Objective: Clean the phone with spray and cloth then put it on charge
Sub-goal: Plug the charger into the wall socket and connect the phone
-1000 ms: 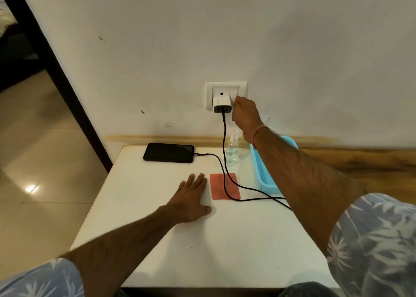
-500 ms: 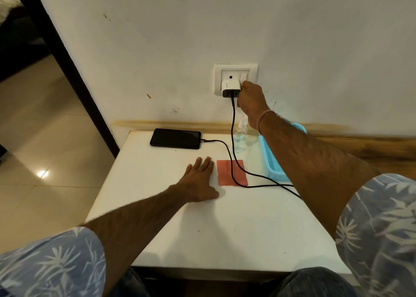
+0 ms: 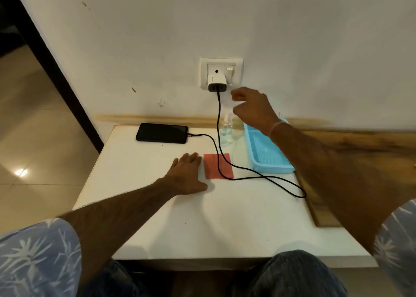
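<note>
A black phone lies flat at the back left of the white table, its screen dark. A black cable runs from its right end, over a red cloth, up to a white charger plugged into the wall socket. A clear spray bottle stands behind the cloth. My left hand rests flat on the table, left of the cloth. My right hand hangs in the air just below and right of the charger, fingers loosely curled, holding nothing.
A light blue mesh tray sits at the table's right back. A wooden ledge runs along the wall to the right. Left of the table, a dark door frame and tiled floor.
My right hand has come off the socket switch and dropped down and to the right, away from the wall. My left hand has stayed flat on the table.
</note>
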### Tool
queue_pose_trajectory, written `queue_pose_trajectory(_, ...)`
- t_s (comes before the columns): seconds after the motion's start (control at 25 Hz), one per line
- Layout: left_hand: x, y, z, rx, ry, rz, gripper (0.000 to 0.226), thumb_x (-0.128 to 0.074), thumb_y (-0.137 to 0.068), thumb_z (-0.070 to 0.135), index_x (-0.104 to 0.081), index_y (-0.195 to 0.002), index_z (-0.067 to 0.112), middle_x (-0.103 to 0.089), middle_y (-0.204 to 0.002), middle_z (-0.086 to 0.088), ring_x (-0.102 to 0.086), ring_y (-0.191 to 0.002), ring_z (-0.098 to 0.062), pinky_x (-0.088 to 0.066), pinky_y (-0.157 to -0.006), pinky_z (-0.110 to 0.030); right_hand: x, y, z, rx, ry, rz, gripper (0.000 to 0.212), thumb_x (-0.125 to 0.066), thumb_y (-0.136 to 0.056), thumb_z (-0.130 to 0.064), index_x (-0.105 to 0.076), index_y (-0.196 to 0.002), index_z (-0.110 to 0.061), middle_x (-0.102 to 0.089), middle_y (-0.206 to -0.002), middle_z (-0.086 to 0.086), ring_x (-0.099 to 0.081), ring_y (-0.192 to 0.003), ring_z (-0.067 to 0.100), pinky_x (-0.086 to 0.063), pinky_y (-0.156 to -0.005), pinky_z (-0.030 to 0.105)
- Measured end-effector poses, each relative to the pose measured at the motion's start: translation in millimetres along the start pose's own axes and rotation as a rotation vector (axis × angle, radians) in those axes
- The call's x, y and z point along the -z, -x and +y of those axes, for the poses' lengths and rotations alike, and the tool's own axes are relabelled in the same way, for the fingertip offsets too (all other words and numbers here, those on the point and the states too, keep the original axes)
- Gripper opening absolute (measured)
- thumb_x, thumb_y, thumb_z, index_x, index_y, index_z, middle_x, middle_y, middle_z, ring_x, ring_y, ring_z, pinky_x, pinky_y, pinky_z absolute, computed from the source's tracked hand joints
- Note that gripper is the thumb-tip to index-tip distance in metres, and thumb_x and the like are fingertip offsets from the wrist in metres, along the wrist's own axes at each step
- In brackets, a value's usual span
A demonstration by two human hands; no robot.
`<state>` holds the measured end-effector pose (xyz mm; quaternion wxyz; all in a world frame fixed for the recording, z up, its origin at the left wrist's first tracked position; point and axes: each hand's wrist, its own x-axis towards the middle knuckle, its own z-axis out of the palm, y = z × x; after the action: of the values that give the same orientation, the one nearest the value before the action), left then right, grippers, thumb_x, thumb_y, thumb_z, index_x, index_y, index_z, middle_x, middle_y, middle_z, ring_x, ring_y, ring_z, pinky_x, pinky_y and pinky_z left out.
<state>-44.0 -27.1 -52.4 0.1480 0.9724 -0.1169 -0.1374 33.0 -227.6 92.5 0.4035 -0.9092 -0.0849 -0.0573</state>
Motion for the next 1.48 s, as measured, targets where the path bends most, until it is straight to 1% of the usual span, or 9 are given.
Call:
queue_pose_trajectory(0.08, -1, 12, 16, -0.03, 0.035, 0.247, 0.058, -0.074, -0.081, 0.04, -0.052, -0.13, 0.019, -0.058, -0.127, -0.002, -0.052, -0.12, -0.025, -0.041, -0.097, -0.035, 15, 42, 23, 0.147, 0.259, -0.063, 0.01, -0.064, -0.084, -0.023, -0.07, -0.092, -0.023, -0.07, -0.086, -0.008, -0.059, -0.071, -0.005, -0.052, -0.079, 0.023)
queue_pose_trajectory(0.2, -7, 28, 47, -0.049, 0.281, 0.24, 0.014, -0.071, -0.085, 0.03, -0.062, -0.092, 0.022, -0.064, -0.085, 0.008, -0.063, -0.083, -0.016, -0.047, -0.071, -0.026, 20, 105, 68, 0.126, 0.592, -0.232, 0.034, -0.057, -0.086, -0.049, -0.062, -0.064, -0.023, -0.061, -0.06, -0.008, -0.059, -0.064, 0.013, -0.046, -0.064, 0.028)
queue_pose_trajectory(0.4, -21, 30, 83, -0.042, 0.414, -0.026, 0.016, -0.07, -0.091, 0.027, -0.069, -0.093, 0.011, -0.07, -0.092, 0.0, -0.065, -0.083, -0.015, -0.053, -0.073, -0.027, -4, 146, 129, 0.001, 0.866, -0.322, 0.032, -0.049, -0.094, -0.041, -0.061, -0.122, -0.031, -0.064, -0.121, 0.002, -0.06, -0.11, 0.026, -0.05, -0.088, 0.036)
queue_pose_trajectory(0.6, -28, 34, 89, 0.014, 0.453, 0.012, 0.017, -0.068, -0.092, 0.021, -0.07, -0.099, 0.005, -0.072, -0.099, -0.008, -0.066, -0.09, -0.02, -0.053, -0.075, -0.028, -26, 137, 137, -0.081, 0.906, -0.189, 0.03, -0.048, -0.097, -0.035, -0.054, -0.121, -0.019, -0.065, -0.112, 0.008, -0.064, -0.098, 0.029, -0.05, -0.077, 0.036)
queue_pose_trajectory(0.72, -28, 38, 89, 0.05, 0.497, 0.005, 0.019, -0.067, -0.092, 0.02, -0.069, -0.103, 0.005, -0.07, -0.102, -0.009, -0.065, -0.094, -0.02, -0.052, -0.076, -0.027, -28, 134, 130, -0.143, 0.852, -0.188, 0.027, -0.053, -0.093, -0.039, -0.054, -0.109, -0.017, -0.064, -0.108, 0.008, -0.063, -0.096, 0.028, -0.047, -0.074, 0.035)
queue_pose_trajectory(0.84, -28, 41, 87, 0.119, 0.589, -0.013, 0.02, -0.069, -0.091, 0.024, -0.068, -0.104, 0.008, -0.069, -0.103, -0.005, -0.064, -0.092, -0.017, -0.051, -0.074, -0.023, -33, 145, 120, -0.176, 0.833, -0.363, 0.032, -0.052, -0.09, -0.045, -0.055, -0.101, -0.016, -0.062, -0.104, 0.008, -0.062, -0.094, 0.028, -0.042, -0.071, 0.033)
queue_pose_trajectory(1.08, -17, 52, 88, 0.325, 0.898, -0.09, 0.021, -0.063, -0.094, 0.02, -0.073, -0.096, 0.002, -0.075, -0.087, -0.013, -0.067, -0.069, -0.019, -0.059, -0.071, -0.031, -58, 159, 71, -0.28, 0.439, -0.537, 0.035, -0.063, -0.081, -0.045, -0.053, -0.063, -0.017, -0.057, -0.063, 0.0, -0.057, -0.063, 0.017, -0.043, -0.056, 0.026)
queue_pose_trajectory(1.28, 4, 68, 63, 0.392, 1.296, -0.215, 0.035, -0.041, -0.104, 0.031, -0.067, -0.099, 0.008, -0.073, -0.077, -0.015, -0.069, -0.066, -0.027, -0.06, -0.065, -0.036, -92, 153, 16, -0.419, -0.127, -0.407, 0.019, -0.054, -0.09, -0.013, -0.066, -0.075, -0.012, -0.066, -0.065, 0.003, -0.06, -0.051, 0.013, -0.042, -0.043, 0.018)
queue_pose_trajectory(1.48, 32, 64, 1, 0.326, 0.998, -0.103, 0.032, -0.038, -0.104, 0.025, -0.064, -0.092, 0.013, -0.065, -0.079, -0.006, -0.048, -0.051, -0.015, -0.039, -0.045, -0.02, -113, 121, -29, -0.386, -0.135, -0.403, 0.014, -0.056, -0.089, -0.005, -0.069, -0.089, 0.001, -0.072, -0.076, 0.012, -0.068, -0.055, 0.021, -0.056, -0.05, 0.028)
